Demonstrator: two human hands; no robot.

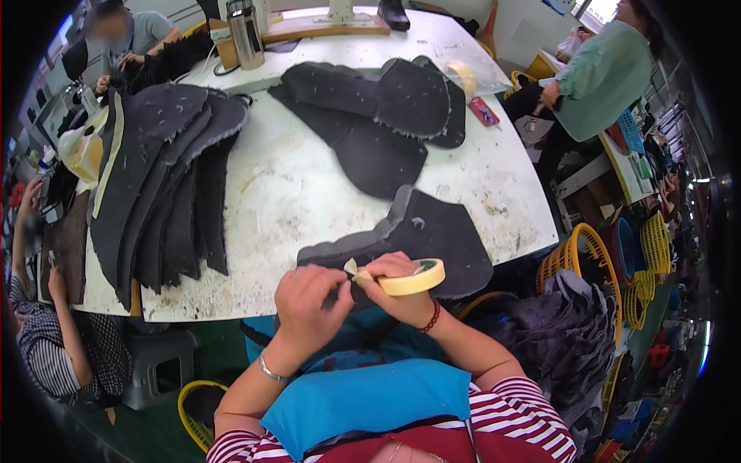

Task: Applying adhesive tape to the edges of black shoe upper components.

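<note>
Pale yellow tape roll (pixel 414 282) against right hand (pixel 392 270), hold partly hidden; thumb and fingers pinched on crumpled tape end (pixel 352 268) left of roll. Farther left, left hand (pixel 306 298), fingertips together; cannot tell whether gripping tape. Just beyond roll, dark panel (pixel 450 238), near edge partly covered by hands. Well beyond roll, overlapping dark pieces (pixel 372 157), lower layers hidden.

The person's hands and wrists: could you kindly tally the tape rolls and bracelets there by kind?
Cream tape roll at the right hand: 1
Silver bangle: 1
Red beaded bracelet: 1
Total: 3
</note>
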